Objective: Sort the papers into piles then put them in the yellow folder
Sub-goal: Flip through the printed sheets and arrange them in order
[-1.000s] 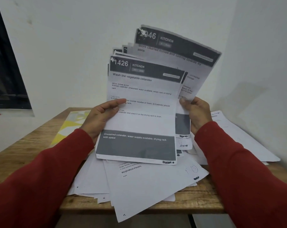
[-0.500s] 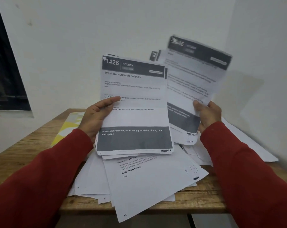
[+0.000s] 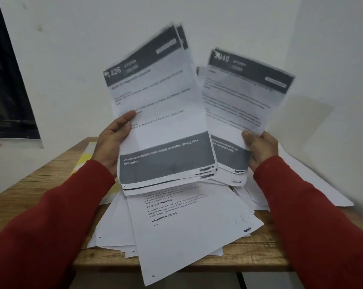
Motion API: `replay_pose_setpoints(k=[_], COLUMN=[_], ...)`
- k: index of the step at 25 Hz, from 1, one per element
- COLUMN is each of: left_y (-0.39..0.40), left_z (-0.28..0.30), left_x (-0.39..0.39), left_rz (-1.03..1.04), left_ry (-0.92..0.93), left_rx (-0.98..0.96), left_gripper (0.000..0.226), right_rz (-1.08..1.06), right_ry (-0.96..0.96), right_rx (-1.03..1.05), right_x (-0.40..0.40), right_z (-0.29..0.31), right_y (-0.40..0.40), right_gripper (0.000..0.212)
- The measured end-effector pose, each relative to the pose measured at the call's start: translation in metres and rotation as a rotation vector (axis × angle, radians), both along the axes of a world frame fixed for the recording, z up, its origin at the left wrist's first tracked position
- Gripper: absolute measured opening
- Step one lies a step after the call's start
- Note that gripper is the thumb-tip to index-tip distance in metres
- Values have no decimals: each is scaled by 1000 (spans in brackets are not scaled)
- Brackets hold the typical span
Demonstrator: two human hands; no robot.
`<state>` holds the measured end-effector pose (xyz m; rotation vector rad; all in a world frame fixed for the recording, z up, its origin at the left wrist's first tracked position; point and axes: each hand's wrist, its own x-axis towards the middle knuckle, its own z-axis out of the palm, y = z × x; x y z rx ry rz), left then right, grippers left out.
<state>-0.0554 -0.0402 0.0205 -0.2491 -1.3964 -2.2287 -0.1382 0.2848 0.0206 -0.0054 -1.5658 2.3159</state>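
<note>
My left hand (image 3: 114,140) grips a small bundle of printed sheets (image 3: 159,122) with dark bands at top and bottom; the front one is numbered 1426 and tilts to the right. My right hand (image 3: 259,149) grips a second bundle (image 3: 241,101) headed 2946, held upright beside the first. Both bundles are lifted above a loose heap of white papers (image 3: 182,232) on the wooden table (image 3: 41,184). The yellow folder (image 3: 83,159) lies flat on the table behind my left wrist, mostly hidden by arm and paper.
More white sheets (image 3: 314,184) spread along the right side of the table against the white wall. One sheet of the heap overhangs the table's front edge. A dark window frame (image 3: 7,90) is at the far left.
The two bundles have been pulled apart: the left one rose and tilted rightward, the right one moved right and lower, so they now stand side by side.
</note>
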Motion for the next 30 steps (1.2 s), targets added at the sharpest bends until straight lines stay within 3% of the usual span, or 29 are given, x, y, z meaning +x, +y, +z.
replay_pose_setpoints(k=[6,10,15,20,23,25,30], left_y=[8,8,4,-5,-4,-3,3], left_z=[-3,-7,-6,-2,4,7,1], left_x=[2,0,0,0,5,7,2], left_rz=[-95,-109,-57,36,-16,-58,-79], left_ry=[-28,-96,-98,-37,28,50,-24], left_rx=[-21,-97,-78,21,76,85,38], left_gripper=[37,33,32,33,33,36,37], right_rz=[321,365,33,-342,-422,-351,52], right_ry=[86,124,56,-28,-37,-21,-10], right_rx=[-21,-44,-66,-48,-44,-57,2], right_x=[17,17,5,-16,-21,-20,10], right_z=[6,6,8,0,-5,-5,6], right_y=[-36,-36,-7,25,33,30,-14], right_gripper=[15,19,12,23,20,17,10])
